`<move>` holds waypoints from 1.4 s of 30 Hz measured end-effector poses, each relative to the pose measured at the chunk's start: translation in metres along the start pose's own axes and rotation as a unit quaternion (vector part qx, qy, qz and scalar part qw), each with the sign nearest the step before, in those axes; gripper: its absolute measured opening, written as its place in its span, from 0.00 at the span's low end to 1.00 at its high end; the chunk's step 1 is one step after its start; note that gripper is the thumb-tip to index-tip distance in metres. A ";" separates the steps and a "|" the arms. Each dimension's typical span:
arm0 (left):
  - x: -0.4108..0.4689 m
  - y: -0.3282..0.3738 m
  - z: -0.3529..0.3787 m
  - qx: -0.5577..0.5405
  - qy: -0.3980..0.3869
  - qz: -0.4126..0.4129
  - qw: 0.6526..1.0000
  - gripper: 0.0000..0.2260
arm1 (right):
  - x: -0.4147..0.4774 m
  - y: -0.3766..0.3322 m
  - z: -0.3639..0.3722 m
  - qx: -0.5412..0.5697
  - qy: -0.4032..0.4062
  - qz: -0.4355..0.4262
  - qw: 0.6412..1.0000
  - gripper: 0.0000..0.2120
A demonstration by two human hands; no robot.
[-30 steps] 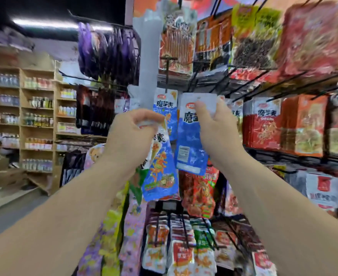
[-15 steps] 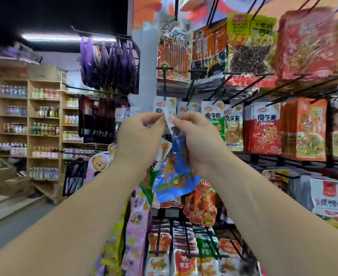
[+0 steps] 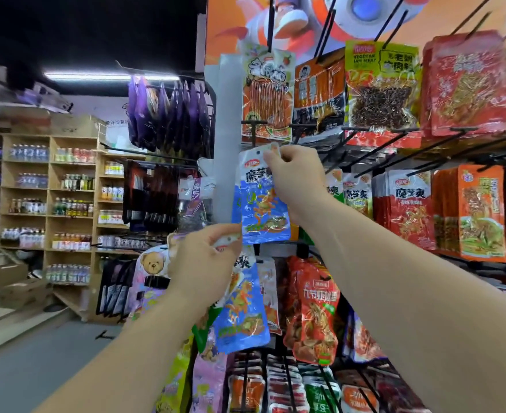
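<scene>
Two blue snack packets held up at a hanging rack.

The right hand [image 3: 298, 180] pinches the top edge of the upper packet [image 3: 263, 213], which hangs upright beside the white post [image 3: 226, 114]. The left hand [image 3: 204, 266], lower and further left, curls round the top of the lower packet [image 3: 242, 314], which dangles slightly tilted just beside a red packet [image 3: 314, 308]. The two blue packets nearly touch.

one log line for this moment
right hand pinches upper blue packet | left hand holds lower blue packet | snack rack behind
</scene>
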State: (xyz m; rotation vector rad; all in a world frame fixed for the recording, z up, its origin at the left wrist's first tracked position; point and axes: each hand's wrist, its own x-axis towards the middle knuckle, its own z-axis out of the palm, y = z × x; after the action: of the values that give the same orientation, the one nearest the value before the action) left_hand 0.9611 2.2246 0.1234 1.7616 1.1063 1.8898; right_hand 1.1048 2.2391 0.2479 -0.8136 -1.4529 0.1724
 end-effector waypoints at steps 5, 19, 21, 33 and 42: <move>-0.013 -0.014 -0.010 -0.067 -0.008 -0.020 0.997 0.13 | 0.012 0.006 0.010 -0.015 0.035 -0.020 0.999 0.28; -0.033 -0.024 -0.013 -0.049 0.001 0.028 0.998 0.12 | 0.017 0.001 0.019 -0.014 0.068 -0.008 0.998 0.24; -0.034 -0.021 -0.014 -0.034 -0.013 0.042 0.998 0.12 | 0.018 0.000 0.018 -0.011 0.071 0.009 0.997 0.25; -0.031 -0.010 -0.019 0.013 -0.007 0.075 0.997 0.14 | 0.028 0.037 0.023 -0.186 0.027 0.025 0.982 0.24; -0.028 -0.002 -0.020 -0.006 -0.027 0.043 0.999 0.12 | -0.006 0.055 0.013 -0.335 -0.016 -0.265 0.904 0.21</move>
State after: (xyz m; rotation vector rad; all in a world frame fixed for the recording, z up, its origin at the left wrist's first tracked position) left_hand 0.9464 2.1999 0.1042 1.8697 1.0132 1.8811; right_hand 1.1117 2.2813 0.2100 -0.9178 -1.7321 -0.7715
